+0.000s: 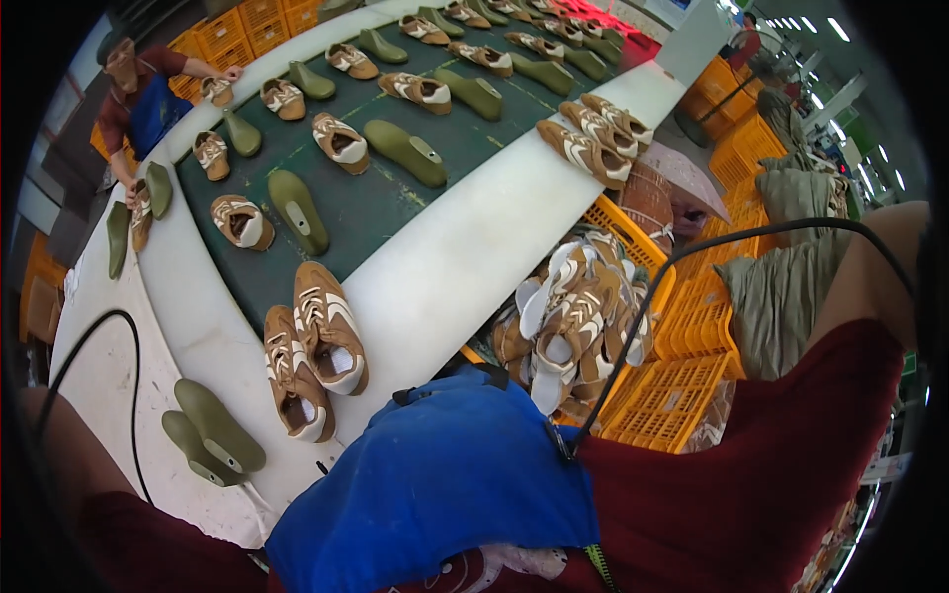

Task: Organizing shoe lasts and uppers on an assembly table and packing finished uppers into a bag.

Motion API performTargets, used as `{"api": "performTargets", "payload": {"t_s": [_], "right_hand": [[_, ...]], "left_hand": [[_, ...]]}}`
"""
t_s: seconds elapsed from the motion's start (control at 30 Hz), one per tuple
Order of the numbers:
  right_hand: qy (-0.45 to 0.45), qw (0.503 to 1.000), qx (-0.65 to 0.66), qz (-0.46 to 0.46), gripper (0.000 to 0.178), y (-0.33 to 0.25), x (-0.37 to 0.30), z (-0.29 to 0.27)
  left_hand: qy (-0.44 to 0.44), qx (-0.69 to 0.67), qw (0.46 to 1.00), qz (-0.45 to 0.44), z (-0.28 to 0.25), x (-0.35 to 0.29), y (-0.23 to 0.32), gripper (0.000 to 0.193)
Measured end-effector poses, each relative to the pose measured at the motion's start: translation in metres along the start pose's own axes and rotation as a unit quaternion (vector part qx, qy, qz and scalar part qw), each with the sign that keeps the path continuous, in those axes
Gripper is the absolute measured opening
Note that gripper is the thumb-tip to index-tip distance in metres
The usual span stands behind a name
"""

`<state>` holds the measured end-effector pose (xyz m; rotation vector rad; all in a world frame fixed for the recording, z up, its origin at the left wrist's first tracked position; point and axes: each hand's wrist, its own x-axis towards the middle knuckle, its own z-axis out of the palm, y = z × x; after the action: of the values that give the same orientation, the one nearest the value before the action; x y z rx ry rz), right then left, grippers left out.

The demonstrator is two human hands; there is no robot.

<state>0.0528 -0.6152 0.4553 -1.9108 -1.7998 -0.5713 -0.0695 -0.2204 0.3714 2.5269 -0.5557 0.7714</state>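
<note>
Neither of my hands shows. My left forearm point(74, 450) runs up out of sight at the left rim, and my bare right arm point(870, 257) rises past the right rim. Just in front of my blue apron point(445, 474), a pair of brown sneakers point(316, 331) with white stripes sits on the pale ledge point(425, 287), toes pointing away. To their left, two green shoe lasts point(213, 430) lie side by side on the white tabletop point(109, 366). Right of the apron, brown and white shoes point(578, 326) are heaped in a yellow crate point(628, 229).
A green conveyor belt point(287, 163) carries rows of brown sneakers and green lasts toward a red-lit stretch point(593, 18). Several brown shoes point(593, 138) stand on the ledge farther along. Yellow crates point(672, 395) are stacked at right. Across the belt, a co-worker point(148, 89) touches shoes with both hands.
</note>
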Motion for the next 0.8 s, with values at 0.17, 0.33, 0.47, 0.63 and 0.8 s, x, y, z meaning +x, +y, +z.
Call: {"api": "performTargets", "payload": {"t_s": [0.17,0.33,0.47,0.63,0.8], "right_hand": [[0.050,0.997,-0.019,-0.046,0.031,-0.020,-0.032,0.010],[0.087,0.992,-0.012,-0.088,0.030,-0.020,-0.038,0.024],[0.111,0.988,0.008,-0.104,0.030,-0.011,-0.032,0.034],[0.134,0.984,0.020,-0.120,0.029,0.001,-0.023,0.048],[0.147,0.978,0.025,-0.144,0.029,0.014,-0.019,0.060]], "left_hand": [[-0.048,0.017,0.999,-0.015,0.001,-0.022,0.027,0.044],[-0.047,0.042,0.996,-0.061,-0.010,-0.053,0.041,0.045],[-0.036,0.060,0.993,-0.095,-0.022,-0.072,0.051,0.045],[-0.025,0.080,0.989,-0.122,-0.031,-0.087,0.060,0.046],[-0.026,0.101,0.984,-0.144,-0.030,-0.095,0.070,0.047]]}}
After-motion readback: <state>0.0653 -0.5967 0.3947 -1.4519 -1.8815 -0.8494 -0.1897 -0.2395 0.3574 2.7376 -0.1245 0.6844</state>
